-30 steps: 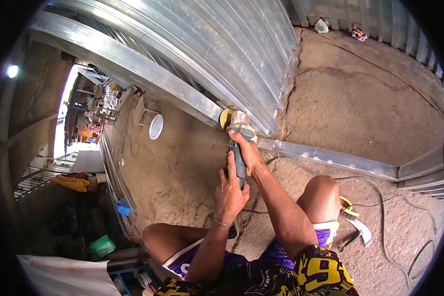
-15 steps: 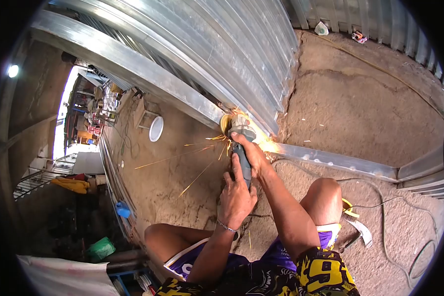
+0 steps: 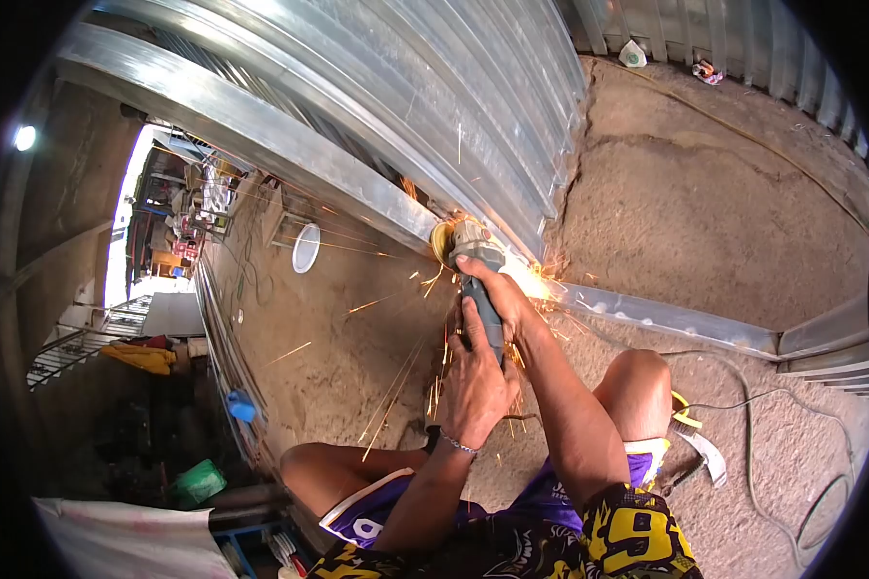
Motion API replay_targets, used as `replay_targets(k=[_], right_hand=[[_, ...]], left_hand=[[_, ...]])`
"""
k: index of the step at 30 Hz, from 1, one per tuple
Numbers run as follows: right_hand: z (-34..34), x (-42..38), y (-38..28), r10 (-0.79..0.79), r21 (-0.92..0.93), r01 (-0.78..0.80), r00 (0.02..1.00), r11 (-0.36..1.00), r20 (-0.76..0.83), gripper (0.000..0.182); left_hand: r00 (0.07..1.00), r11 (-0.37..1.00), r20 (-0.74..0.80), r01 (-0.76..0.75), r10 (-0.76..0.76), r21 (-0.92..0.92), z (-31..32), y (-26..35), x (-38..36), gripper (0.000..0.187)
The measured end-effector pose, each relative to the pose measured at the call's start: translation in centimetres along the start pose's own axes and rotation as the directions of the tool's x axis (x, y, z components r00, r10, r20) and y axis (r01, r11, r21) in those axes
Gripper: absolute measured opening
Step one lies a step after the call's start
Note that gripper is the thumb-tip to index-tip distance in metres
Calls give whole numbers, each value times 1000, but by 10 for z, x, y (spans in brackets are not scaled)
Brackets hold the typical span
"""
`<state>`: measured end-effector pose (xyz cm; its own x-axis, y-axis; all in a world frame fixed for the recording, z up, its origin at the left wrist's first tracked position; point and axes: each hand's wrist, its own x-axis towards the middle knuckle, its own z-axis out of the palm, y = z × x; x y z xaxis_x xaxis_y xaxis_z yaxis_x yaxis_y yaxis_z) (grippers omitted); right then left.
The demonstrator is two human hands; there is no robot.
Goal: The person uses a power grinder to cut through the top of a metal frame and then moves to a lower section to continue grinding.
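An angle grinder is held in 2 hands, with its grey body pointing away from the person and down toward the ground. The rear of the grey handle is wrapped by the left hand, and the front part, just behind the head, is gripped by the right hand. A pale metal head and a yellow disc guard are seen at the far end. The disc is pressed against the lower end of a shiny metal beam, where that beam meets a rail lying on the ground. Orange sparks are thrown out around the disc and back toward the person.
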<state>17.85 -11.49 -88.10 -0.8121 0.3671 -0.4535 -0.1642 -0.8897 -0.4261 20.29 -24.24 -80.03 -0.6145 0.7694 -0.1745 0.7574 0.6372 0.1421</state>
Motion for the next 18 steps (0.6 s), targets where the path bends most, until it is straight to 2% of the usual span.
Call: replay_targets(k=[3, 6, 8, 10, 12, 14, 16, 18], right_hand=[[0, 0, 0, 16, 24, -17, 999, 1000, 41, 53], [-3, -1, -3, 47, -6, -47, 999, 999, 14, 53], [-5, 5, 4, 24, 10, -24, 1000, 1000, 8, 54], [-5, 3, 4, 3, 21, -3, 1000, 1000, 5, 55], [-3, -3, 1, 56, 64, -59, 997, 996, 52, 55], [3, -8, -4, 21, 34, -23, 998, 999, 51, 56], [3, 0, 1, -29, -20, 30, 999, 999, 40, 57], [3, -1, -2, -18, 6, 17, 997, 1000, 72, 58]], left_hand=[[1000, 1000, -15, -10, 10, 3, -1, 2, 1, 103], [996, 999, -68, -49, 51, 24, 4, 1, 2, 103], [997, 998, 41, 58, -58, -1, 2, 7, 4, 103], [998, 999, 41, 53, -53, -5, 0, 8, 5, 102], [998, 998, 35, 55, -55, -4, 1, 5, 1, 102], [999, 1000, -42, -3, 4, 1, 8, -4, 0, 101], [999, 1000, -32, 13, -13, 1, 1, 0, 0, 101], [999, 1000, -32, 27, -27, -7, -3, 4, 1, 101]])
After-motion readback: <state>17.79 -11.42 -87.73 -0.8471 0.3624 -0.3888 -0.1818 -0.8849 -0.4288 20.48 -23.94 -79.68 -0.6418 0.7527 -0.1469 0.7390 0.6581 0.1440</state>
